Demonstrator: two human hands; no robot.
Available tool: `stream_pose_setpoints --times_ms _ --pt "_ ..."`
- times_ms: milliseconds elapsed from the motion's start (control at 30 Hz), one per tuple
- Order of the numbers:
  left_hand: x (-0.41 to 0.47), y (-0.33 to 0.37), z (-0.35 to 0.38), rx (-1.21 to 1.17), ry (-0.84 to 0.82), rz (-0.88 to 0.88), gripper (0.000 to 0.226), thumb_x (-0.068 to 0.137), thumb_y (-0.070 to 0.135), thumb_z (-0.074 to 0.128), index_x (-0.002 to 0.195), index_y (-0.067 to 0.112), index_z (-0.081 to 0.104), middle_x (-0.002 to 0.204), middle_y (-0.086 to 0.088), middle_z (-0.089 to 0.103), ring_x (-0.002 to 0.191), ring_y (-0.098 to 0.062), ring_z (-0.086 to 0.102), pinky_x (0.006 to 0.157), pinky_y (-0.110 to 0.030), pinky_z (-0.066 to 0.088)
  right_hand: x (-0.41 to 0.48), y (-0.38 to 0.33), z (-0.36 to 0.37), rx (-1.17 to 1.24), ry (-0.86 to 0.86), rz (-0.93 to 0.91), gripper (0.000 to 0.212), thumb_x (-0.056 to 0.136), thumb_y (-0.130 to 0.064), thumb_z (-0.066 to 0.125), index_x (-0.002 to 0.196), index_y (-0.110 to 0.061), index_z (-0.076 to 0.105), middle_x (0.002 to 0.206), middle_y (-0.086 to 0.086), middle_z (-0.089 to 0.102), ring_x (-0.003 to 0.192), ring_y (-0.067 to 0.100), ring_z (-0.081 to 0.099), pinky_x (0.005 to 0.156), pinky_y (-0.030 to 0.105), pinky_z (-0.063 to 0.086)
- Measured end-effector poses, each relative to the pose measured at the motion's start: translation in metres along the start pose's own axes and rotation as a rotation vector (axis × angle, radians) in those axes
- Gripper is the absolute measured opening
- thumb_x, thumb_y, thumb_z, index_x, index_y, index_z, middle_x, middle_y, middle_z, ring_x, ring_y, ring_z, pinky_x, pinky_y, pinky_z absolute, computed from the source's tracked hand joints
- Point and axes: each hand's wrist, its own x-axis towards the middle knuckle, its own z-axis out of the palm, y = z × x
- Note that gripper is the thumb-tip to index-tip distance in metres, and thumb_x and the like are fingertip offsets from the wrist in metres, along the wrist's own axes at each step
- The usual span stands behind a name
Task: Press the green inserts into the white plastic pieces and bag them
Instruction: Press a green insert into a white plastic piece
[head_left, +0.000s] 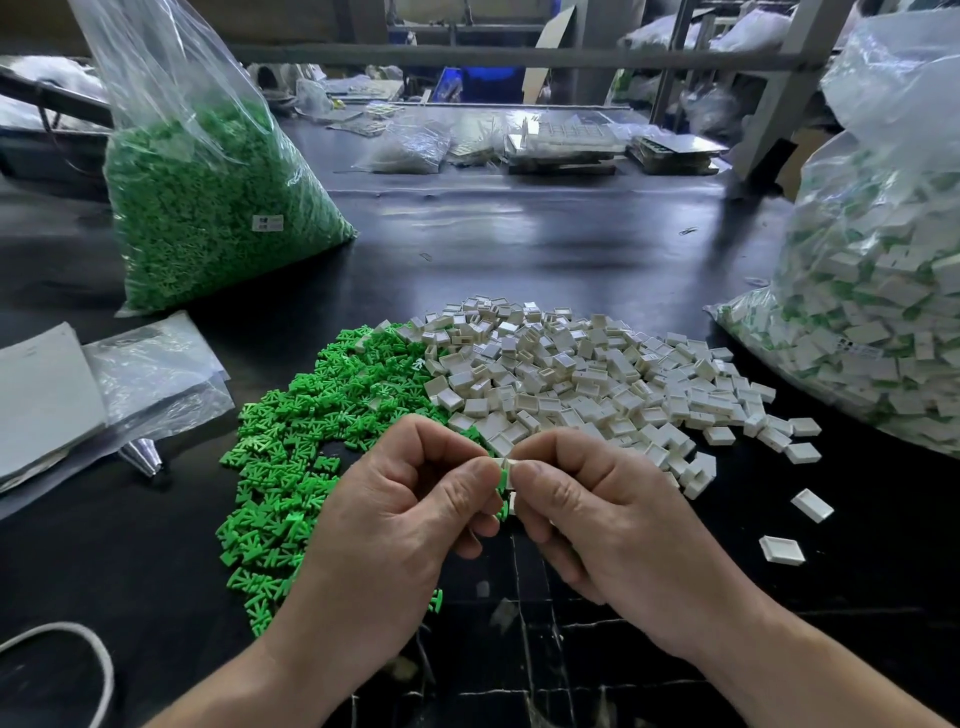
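My left hand pinches a green insert between thumb and fingers. Against it my right hand pinches a white plastic piece; the two parts meet between my fingertips, low in the middle of the view. A second white piece shows under my right fingers. Behind my hands lies a loose heap of green inserts on the left, merging into a heap of white pieces on the right. A clear bag of assembled white-and-green pieces stands at the right edge.
A big clear bag of green inserts stands at the back left. Flat plastic bags and a grey sheet lie at the left. A white cord loops at the bottom left. Stray white pieces lie on the black table. Clutter fills the far end.
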Motion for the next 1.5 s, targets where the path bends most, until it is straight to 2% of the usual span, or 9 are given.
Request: stream_pose_setpoints --times_ms 133,300,500,600,767,900,1033,1233,1500 --pt "-0.001 -0.001 0.003 -0.026 0.010 -0.004 0.007 0.082 0.030 0.067 0.080 0.023 0.067 0.070 -0.008 0.068 0.062 -0.020 0.066 0.054 -0.024 0.053 0.000 -0.001 0.001 -0.004 -0.028 -0.007 0.021 0.096 -0.039 0.059 0.095 -0.020 0.069 0.066 -0.003 0.056 0.048 0.007 0.047 0.043 0.014 0.037" --pt "0.000 0.001 0.002 -0.143 -0.054 -0.069 0.015 0.084 0.031 0.065 0.083 0.016 0.066 0.074 -0.013 0.068 0.062 -0.022 0.065 0.053 -0.025 0.051 -0.001 -0.001 0.001 0.037 -0.005 -0.021 0.017 0.097 -0.036 0.060 0.094 -0.022 0.069 0.067 -0.002 0.058 0.048 0.007 0.048 0.041 0.016 0.037" --pt "0.000 0.002 0.005 -0.312 -0.090 -0.146 0.026 0.077 0.035 0.069 0.092 0.014 0.069 0.065 -0.012 0.063 0.049 -0.019 0.057 0.040 -0.026 0.046 0.000 -0.001 0.000 0.167 -0.067 0.066 0.023 0.097 -0.036 0.059 0.092 -0.016 0.069 0.071 0.010 0.058 0.045 0.014 0.044 0.037 0.020 0.031" --pt "-0.001 0.001 0.006 -0.412 -0.146 -0.182 0.030 0.079 0.037 0.068 0.098 0.014 0.072 0.060 -0.010 0.060 0.043 -0.017 0.054 0.038 -0.023 0.044 0.000 -0.002 -0.001 0.235 -0.135 0.087 0.028 0.099 -0.036 0.057 0.090 -0.011 0.066 0.075 0.025 0.054 0.044 0.017 0.041 0.036 0.020 0.027" --pt "-0.002 -0.001 0.006 -0.551 -0.213 -0.267 0.039 0.073 0.045 0.080 0.094 0.014 0.071 0.054 -0.006 0.055 0.036 -0.014 0.049 0.038 -0.019 0.040 -0.001 -0.006 0.000 0.327 -0.210 0.137 0.023 0.098 -0.034 0.056 0.090 -0.016 0.068 0.067 0.004 0.057 0.042 0.012 0.040 0.035 0.017 0.027" --pt "-0.002 -0.002 0.005 -0.609 -0.242 -0.323 0.037 0.074 0.041 0.081 0.091 0.012 0.067 0.051 -0.006 0.050 0.034 -0.013 0.045 0.037 -0.017 0.039 -0.002 -0.008 0.001 0.313 -0.213 0.153 0.021 0.098 -0.030 0.057 0.087 -0.018 0.068 0.067 0.005 0.058 0.041 0.011 0.039 0.035 0.016 0.027" --pt "-0.003 -0.004 0.006 -0.600 -0.235 -0.365 0.036 0.075 0.041 0.080 0.086 0.012 0.064 0.047 -0.005 0.046 0.032 -0.013 0.041 0.036 -0.015 0.035 -0.004 -0.006 0.005 0.279 -0.217 0.186 0.028 0.097 -0.032 0.060 0.091 -0.005 0.063 0.068 0.007 0.057 0.041 0.011 0.039 0.035 0.016 0.028" --pt "-0.003 -0.004 0.007 -0.681 -0.279 -0.292 0.044 0.076 0.045 0.078 0.100 0.010 0.066 0.053 -0.006 0.052 0.038 -0.014 0.049 0.038 -0.020 0.041 -0.002 -0.009 0.005 0.384 -0.221 0.123 0.022 0.099 -0.029 0.055 0.086 -0.015 0.066 0.072 0.007 0.061 0.042 0.011 0.040 0.034 0.017 0.029" --pt "-0.003 -0.004 0.009 -0.684 -0.235 -0.273 0.041 0.067 0.033 0.087 0.091 0.010 0.065 0.050 -0.008 0.050 0.032 -0.014 0.047 0.036 -0.019 0.041 -0.002 -0.010 0.009 0.402 -0.171 0.142 0.019 0.097 -0.031 0.057 0.084 -0.023 0.069 0.066 0.003 0.059 0.043 0.013 0.039 0.034 0.017 0.027"
